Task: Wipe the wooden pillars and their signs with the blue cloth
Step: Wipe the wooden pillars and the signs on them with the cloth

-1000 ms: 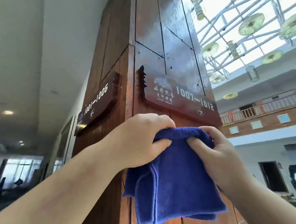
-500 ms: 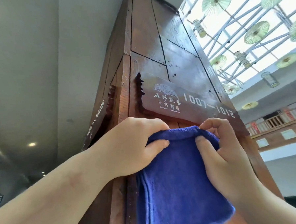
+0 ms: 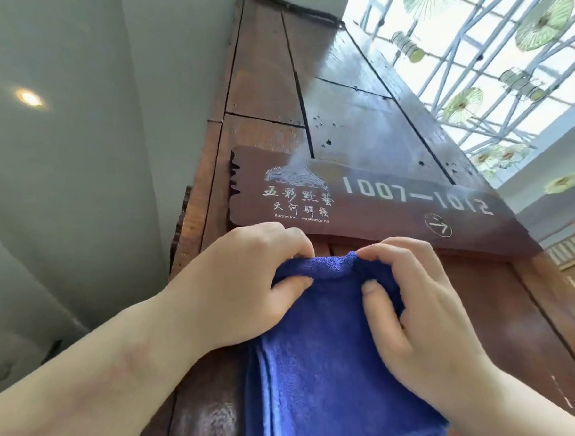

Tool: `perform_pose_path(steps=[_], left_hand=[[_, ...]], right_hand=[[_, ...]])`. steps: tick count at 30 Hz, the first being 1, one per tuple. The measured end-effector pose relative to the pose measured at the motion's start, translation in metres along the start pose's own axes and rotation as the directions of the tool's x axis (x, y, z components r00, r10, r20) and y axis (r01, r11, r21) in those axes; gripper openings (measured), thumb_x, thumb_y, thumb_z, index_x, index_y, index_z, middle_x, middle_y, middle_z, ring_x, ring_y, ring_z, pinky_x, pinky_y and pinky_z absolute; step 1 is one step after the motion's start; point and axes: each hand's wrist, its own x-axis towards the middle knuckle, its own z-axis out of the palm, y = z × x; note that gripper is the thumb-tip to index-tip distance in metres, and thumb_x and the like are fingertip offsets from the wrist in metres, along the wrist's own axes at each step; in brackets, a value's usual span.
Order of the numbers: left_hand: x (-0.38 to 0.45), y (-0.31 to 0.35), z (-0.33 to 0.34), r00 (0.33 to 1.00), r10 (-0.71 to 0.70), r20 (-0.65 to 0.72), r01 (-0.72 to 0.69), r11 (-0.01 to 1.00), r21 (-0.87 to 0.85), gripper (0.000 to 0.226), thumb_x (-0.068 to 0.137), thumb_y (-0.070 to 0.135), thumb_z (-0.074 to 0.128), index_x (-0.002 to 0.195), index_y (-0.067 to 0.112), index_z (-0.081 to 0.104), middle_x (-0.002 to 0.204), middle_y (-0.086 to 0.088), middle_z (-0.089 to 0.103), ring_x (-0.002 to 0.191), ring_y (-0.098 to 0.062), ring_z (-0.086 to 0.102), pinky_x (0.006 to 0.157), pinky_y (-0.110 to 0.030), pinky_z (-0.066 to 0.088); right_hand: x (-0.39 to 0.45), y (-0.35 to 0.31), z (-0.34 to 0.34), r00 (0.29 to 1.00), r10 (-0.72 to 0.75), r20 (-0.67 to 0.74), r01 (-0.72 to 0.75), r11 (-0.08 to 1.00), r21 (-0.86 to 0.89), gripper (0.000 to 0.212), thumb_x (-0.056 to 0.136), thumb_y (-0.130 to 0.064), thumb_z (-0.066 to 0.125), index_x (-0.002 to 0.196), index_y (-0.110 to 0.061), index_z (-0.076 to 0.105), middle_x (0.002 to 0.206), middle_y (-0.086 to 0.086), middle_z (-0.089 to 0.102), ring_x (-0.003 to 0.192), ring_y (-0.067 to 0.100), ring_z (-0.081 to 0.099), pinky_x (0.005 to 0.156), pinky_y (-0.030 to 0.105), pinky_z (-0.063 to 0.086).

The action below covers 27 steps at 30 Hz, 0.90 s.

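A tall dark brown wooden pillar (image 3: pixel 357 120) rises above both hands; its brown wooden sign (image 3: pixel 372 200), lettered 1007–1012 in white, sits just above the knuckles. The blue terry cloth (image 3: pixel 320 366) hangs down the pillar face below the hands. The left hand (image 3: pixel 246 286) pinches the cloth's top left edge, and the right hand (image 3: pixel 414 304) pinches its top right edge

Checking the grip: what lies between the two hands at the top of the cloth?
In the head view, only a bunched ridge of the blue cloth spans between the left hand and right hand; the sign sits above.
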Motion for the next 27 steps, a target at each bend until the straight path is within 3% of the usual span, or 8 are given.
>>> perform_pose_path(steps=[3,7,10,13,18,22,25,27], left_hand=[[0.014,0.002,-0.005,1.000,-0.028,-0.007,0.028,0.996,0.083,0.008,0.078,0.030,0.056,0.085,0.033,0.057,0.075,0.011,0.055,0.072,-0.005,0.051,0.065,-0.014,0.036],[0.053,-0.014,-0.025,0.983,-0.069,-0.171,0.105,0.972,0.211,0.009,0.076,0.025,0.059,0.085,0.026,0.059,0.076,0.007,0.059,0.068,-0.009,0.049,0.063,-0.011,0.035],[0.082,-0.027,-0.027,0.951,-0.135,-0.277,0.216,0.933,0.288,0.013,0.077,0.015,0.060,0.089,0.017,0.055,0.081,0.001,0.055,0.073,-0.020,0.049,0.062,-0.021,0.034],[0.089,-0.026,-0.014,0.959,-0.120,-0.257,0.222,0.879,0.422,0.020,0.073,0.012,0.059,0.090,0.014,0.050,0.091,-0.003,0.041,0.083,-0.029,0.044,0.072,-0.040,0.038],[0.079,-0.014,-0.014,0.985,0.143,-0.093,-0.048,0.757,0.651,0.009,0.070,0.013,0.051,0.076,0.014,0.057,0.074,-0.005,0.053,0.067,-0.030,0.050,0.061,-0.040,0.040],[0.074,-0.006,-0.016,0.999,0.037,0.025,-0.044,0.812,0.582,0.013,0.078,0.018,0.053,0.082,0.014,0.065,0.077,-0.002,0.059,0.063,-0.030,0.056,0.055,-0.038,0.048],[0.060,0.000,-0.021,0.996,0.003,0.087,-0.053,0.813,0.579,0.036,0.085,0.031,0.040,0.096,0.014,0.070,0.091,-0.004,0.064,0.074,-0.028,0.063,0.066,-0.039,0.053],[0.048,0.004,-0.018,0.991,-0.029,0.127,-0.058,0.773,0.632,0.048,0.084,0.034,0.033,0.109,0.013,0.068,0.111,-0.008,0.066,0.096,-0.031,0.065,0.089,-0.034,0.050]], right_hand=[[0.013,0.006,0.004,0.999,-0.038,0.002,0.038,0.999,0.027,0.039,0.078,-0.011,0.055,0.115,-0.021,0.055,0.115,-0.004,0.048,0.101,0.002,0.047,0.082,0.007,0.035],[0.059,0.006,0.014,0.989,-0.116,-0.088,0.121,0.992,0.045,0.029,0.081,-0.011,0.058,0.106,-0.023,0.065,0.113,0.002,0.052,0.090,0.014,0.049,0.072,0.029,0.043],[0.097,0.007,0.026,0.994,-0.086,-0.068,0.077,0.989,-0.125,0.024,0.081,-0.012,0.057,0.100,-0.021,0.068,0.125,0.005,0.049,0.106,0.029,0.043,0.084,0.036,0.034],[0.104,0.001,0.044,0.998,0.006,0.060,0.014,0.945,-0.327,0.020,0.084,-0.020,0.052,0.101,-0.022,0.063,0.143,0.002,0.030,0.119,0.029,0.022,0.093,0.041,0.014],[0.083,-0.013,0.047,0.987,-0.089,0.134,0.134,0.914,-0.382,0.030,0.084,-0.015,0.036,0.103,-0.014,0.060,0.121,0.006,0.037,0.103,0.025,0.022,0.078,0.039,0.014],[0.087,-0.020,0.038,0.965,0.001,0.262,0.098,0.925,-0.367,0.034,0.086,-0.016,0.037,0.116,-0.013,0.053,0.119,0.007,0.032,0.105,0.026,0.029,0.075,0.037,0.015],[0.086,-0.021,0.041,0.931,0.087,0.355,0.041,0.940,-0.338,0.047,0.089,-0.023,0.039,0.134,-0.010,0.038,0.134,0.010,0.032,0.122,0.032,0.026,0.095,0.040,0.023],[0.082,-0.015,0.042,0.898,0.126,0.422,0.014,0.949,-0.315,0.062,0.093,-0.027,0.039,0.147,-0.007,0.015,0.155,0.014,0.013,0.140,0.035,0.008,0.113,0.044,0.008]])
